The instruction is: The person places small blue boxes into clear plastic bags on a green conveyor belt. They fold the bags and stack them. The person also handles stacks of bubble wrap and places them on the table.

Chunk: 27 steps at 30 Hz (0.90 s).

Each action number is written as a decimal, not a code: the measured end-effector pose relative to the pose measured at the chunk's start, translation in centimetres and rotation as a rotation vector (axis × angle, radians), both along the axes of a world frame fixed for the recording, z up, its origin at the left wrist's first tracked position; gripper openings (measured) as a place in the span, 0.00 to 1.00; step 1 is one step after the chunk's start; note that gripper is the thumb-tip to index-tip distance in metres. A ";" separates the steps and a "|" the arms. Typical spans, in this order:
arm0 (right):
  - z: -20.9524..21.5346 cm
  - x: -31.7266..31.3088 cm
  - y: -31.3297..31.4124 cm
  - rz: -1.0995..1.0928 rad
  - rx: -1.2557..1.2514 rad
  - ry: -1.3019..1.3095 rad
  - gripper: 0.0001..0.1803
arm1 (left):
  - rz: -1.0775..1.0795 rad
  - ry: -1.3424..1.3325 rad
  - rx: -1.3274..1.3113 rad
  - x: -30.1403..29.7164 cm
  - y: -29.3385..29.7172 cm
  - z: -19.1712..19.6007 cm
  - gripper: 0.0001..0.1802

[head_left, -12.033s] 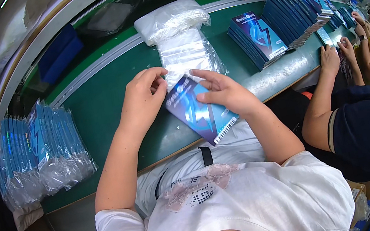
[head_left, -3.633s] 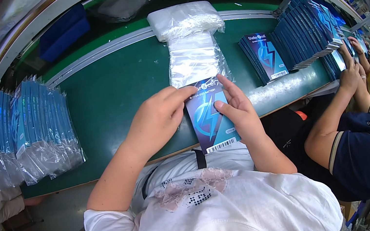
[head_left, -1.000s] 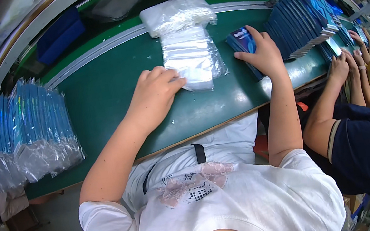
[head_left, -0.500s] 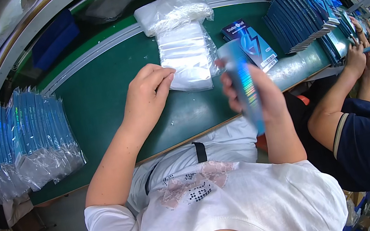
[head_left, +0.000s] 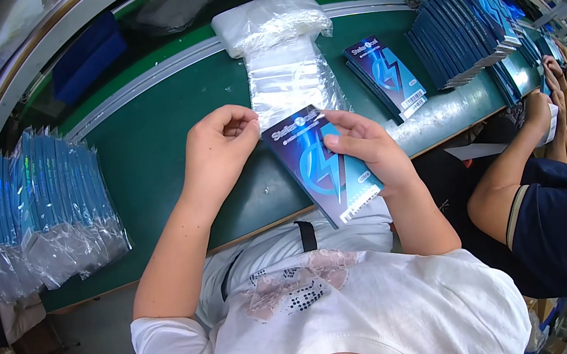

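My right hand (head_left: 372, 151) grips a flat blue box (head_left: 320, 167) with a lightning bolt on its front, thumb on the face. The box is tilted, its front toward me, over the near edge of the bench. Close to its upper left corner, my left hand (head_left: 217, 147) is closed in a pinch; what sits between those fingertips, if anything, is too small to make out. Behind the box lies a stack of clear plastic bags (head_left: 284, 74), partly covered by it. A small pile of similar boxes (head_left: 387, 75) rests to the right of the bags.
Bagged boxes (head_left: 45, 204) stand in a row on the left of the green bench (head_left: 145, 163). Many unbagged boxes (head_left: 462, 28) stand at the far right. A blue bin (head_left: 88, 58) is behind the bench. Beside me on the right, a co-worker's arm (head_left: 506, 172) reaches over the bench.
My right hand has brought the box left and turned its front toward me, up to my left hand. My left hand has shifted slightly left. The co-worker's hand has come lower.
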State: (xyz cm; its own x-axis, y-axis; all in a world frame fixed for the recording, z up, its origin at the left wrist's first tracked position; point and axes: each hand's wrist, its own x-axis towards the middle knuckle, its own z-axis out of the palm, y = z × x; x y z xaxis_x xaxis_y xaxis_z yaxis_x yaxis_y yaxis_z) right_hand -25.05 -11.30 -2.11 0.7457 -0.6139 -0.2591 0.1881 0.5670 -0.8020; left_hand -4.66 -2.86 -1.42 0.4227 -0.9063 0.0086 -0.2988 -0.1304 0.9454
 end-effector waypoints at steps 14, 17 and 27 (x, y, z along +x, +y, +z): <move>0.3 0.5 1.3 -0.226 -0.110 -0.012 0.14 | -0.001 -0.363 -0.312 -1.2 1.2 1.6 0.11; 0.1 0.7 2.0 -0.250 -0.131 0.019 0.18 | -0.080 -0.243 -0.224 -1.2 0.7 0.8 0.12; -0.6 1.2 2.9 -0.318 -0.319 -0.053 0.29 | 0.067 -0.089 -0.327 -1.6 0.3 0.0 0.06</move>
State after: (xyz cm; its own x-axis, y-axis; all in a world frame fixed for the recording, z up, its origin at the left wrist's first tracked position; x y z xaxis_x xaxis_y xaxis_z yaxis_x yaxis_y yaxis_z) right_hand -23.87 -8.41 -2.72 0.5143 -0.8575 0.0136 0.3586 0.2006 -0.9117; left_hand -6.29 -2.56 -1.44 0.4660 -0.8196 0.3334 -0.3832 0.1526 0.9110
